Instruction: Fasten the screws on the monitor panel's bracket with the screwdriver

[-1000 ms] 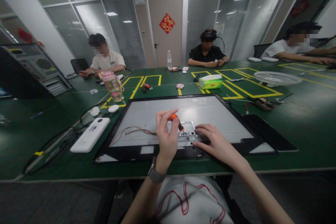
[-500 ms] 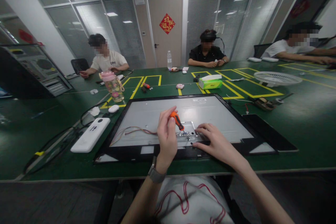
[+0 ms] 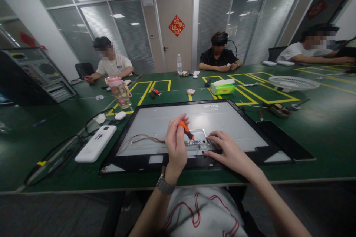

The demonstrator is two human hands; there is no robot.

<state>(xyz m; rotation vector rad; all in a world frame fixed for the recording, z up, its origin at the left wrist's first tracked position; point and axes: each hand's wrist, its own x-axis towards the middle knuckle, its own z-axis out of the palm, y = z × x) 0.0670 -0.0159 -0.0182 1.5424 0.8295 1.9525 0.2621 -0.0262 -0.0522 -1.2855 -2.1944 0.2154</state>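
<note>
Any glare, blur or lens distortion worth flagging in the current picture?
Head view: a soft glare patch on the flat, black-framed grey panel; head view: apparent wide-angle stretch, the dark boxy computer case looking slanted at left; head view: the tip of the orange-and-black screwdriver too indistinct to judge contact.

Orange-and-black screwdriver (image 3: pixel 186 130), tilted, tip down at metal plate (image 3: pixel 198 133), black-framed grey panel (image 3: pixel 155 120) flat beneath
</note>
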